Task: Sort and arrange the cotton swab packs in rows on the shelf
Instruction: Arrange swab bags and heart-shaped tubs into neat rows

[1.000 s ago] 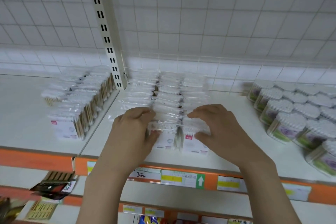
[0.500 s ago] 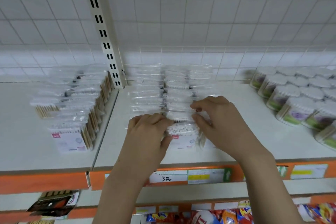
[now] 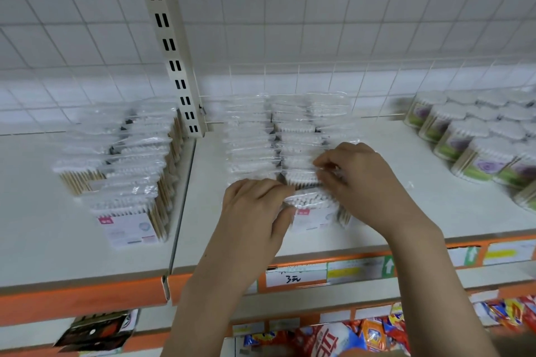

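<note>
Head view, read from the left, showed us a first block of cotton swab packs (image 3: 127, 171) standing in rows on the left shelf board (image 3: 34, 240), past the slotted upright (image 3: 171, 46). On the middle shelf board (image 3: 203, 226) stood three more rows of packs (image 3: 261, 139), running back to the tiled wall (image 3: 319, 9).

Our left hand (image 3: 255, 211) lay over the front of the left row, fingers curled down onto the plastic tops, thumb beside the front middle pack (image 3: 313, 211); whether it truly gripped one we could not tell. Our right hand (image 3: 365, 182) pinched the film of a pack in the right row, fingertips (image 3: 327, 166) bent at the crinkled top edge.

We judged these packs light, with thin slippery film over stiff wooden sticks, so the loose top seam would give poorly. Better, we thought, to take each by its two flat faces low down, near the printed card.

Farther right stood round swab tubs (image 3: 478, 151), well apart.
</note>
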The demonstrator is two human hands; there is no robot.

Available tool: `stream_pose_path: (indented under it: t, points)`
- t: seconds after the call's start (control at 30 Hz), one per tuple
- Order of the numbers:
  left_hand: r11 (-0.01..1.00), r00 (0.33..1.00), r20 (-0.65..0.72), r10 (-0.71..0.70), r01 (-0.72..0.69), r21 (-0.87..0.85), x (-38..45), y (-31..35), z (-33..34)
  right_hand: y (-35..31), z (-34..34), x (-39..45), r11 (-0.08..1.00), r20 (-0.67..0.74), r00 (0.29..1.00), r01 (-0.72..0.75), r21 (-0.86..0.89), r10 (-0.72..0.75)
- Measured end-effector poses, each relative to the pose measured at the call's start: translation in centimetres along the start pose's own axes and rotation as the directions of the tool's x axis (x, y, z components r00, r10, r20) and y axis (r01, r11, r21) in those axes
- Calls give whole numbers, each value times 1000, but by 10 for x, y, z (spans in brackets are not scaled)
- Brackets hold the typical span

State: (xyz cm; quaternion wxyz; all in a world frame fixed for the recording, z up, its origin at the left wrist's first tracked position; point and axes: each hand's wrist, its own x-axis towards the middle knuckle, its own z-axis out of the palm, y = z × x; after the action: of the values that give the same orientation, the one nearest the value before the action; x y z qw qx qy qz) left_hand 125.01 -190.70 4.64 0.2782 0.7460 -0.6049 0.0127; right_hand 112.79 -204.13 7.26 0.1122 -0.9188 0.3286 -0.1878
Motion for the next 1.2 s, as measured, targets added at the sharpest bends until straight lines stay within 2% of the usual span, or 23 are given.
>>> stream_pose_path:
  t: [0.1, 0.33, 0.57, 0.77, 0.9, 1.03, 1.2]
  points:
    - [999, 1000, -15, 8, -7, 39, 1, 2, 0, 1, 0, 0, 1000, -16, 1000, 16, 19, -16]
    - [968, 1000, -20, -15, 19, 251, 5, 18, -3, 6, -2, 4, 997, -68, 995, 71, 38, -68]
    - [908, 988, 30, -152, 128, 398, 11, 32, 1, 10, -10, 6, 986, -130, 981, 152, 61, -144]
    - [914, 989, -21, -148, 145, 379, 11, 33, 2, 13, -23, 9, 959, -284, 954, 169, 228, -101]
    - [923, 986, 2, -165, 154, 352, 11, 31, 2, 13, -36, 7, 905, -355, 931, 222, 362, -86]
    - [940, 984, -10, -178, 173, 295, 11, 29, 1, 13, -41, 5, 855, -403, 911, 274, 441, -84]
    - [942, 984, -17, -175, 172, 289, 9, 29, 2, 18, -40, 0, 802, -419, 908, 256, 539, -8]
